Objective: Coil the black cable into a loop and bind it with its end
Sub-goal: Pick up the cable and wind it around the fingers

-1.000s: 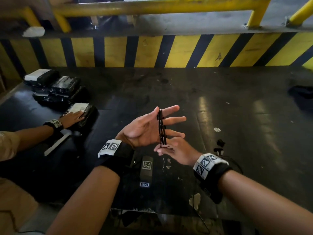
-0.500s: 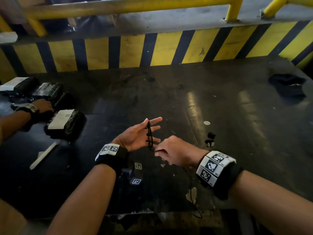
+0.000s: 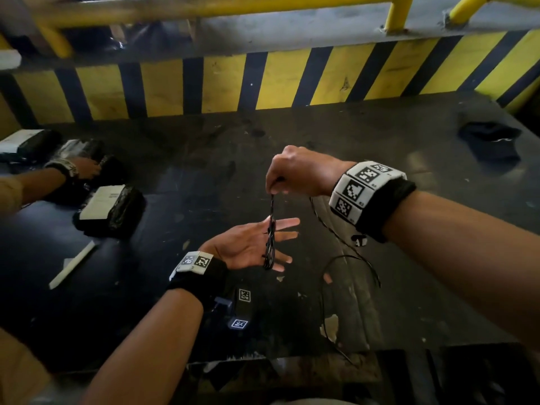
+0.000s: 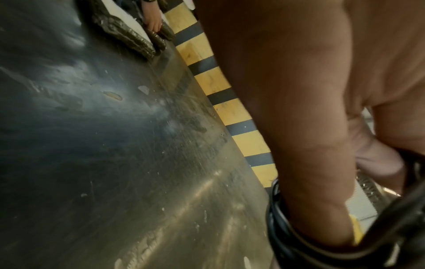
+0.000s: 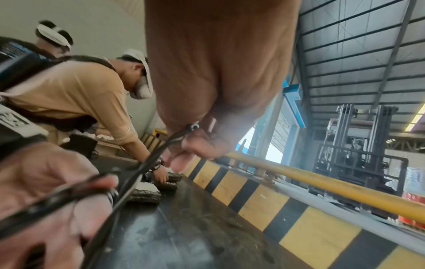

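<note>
The black cable [image 3: 270, 241] is wound in several turns around the straight fingers of my left hand [image 3: 254, 244], which is held palm up above the dark table [image 3: 175, 185]. My right hand [image 3: 287, 173] is raised above it and pinches the cable's free strand [image 3: 330, 226], pulling it up from the coil. The strand's slack runs down past my right wrist to a loose loop [image 3: 350, 273] on the table. In the right wrist view the pinched cable [image 5: 174, 138] runs down to the coil on my left fingers [image 5: 69, 189]. In the left wrist view the coil [image 4: 282, 236] circles my fingers.
Another person's hand [image 3: 84, 168] handles black wrapped packages [image 3: 111, 211] at the table's left. A black cloth [image 3: 491, 141] lies far right. A yellow-and-black striped barrier [image 3: 263, 83] and a yellow rail [image 3: 204, 7] bound the far edge. A forklift [image 5: 358, 145] stands beyond.
My right hand has risen from just below the coil to well above it, drawing the cable strand upward. My left hand stays spread with the coil on its fingers.
</note>
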